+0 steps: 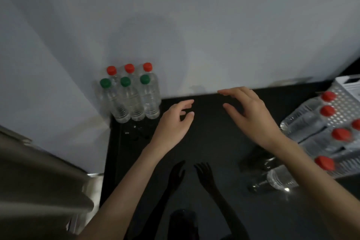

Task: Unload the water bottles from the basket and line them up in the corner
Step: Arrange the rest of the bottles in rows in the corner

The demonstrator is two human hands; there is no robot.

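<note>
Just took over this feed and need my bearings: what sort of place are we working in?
Probably an indoor room corner, perhaps a pantry or office; I can't tell which. A glossy black counter meets plain white walls. Six bottles stand in the corner, and a white perforated basket holds more.

Six water bottles (132, 93) stood in two rows in the corner of the black worktop (210, 142), while the left hand (173, 121) and right hand (251, 113) hovered empty and spread, and red-capped bottles (311, 121) lay in the white basket (348, 103) at right.
</note>
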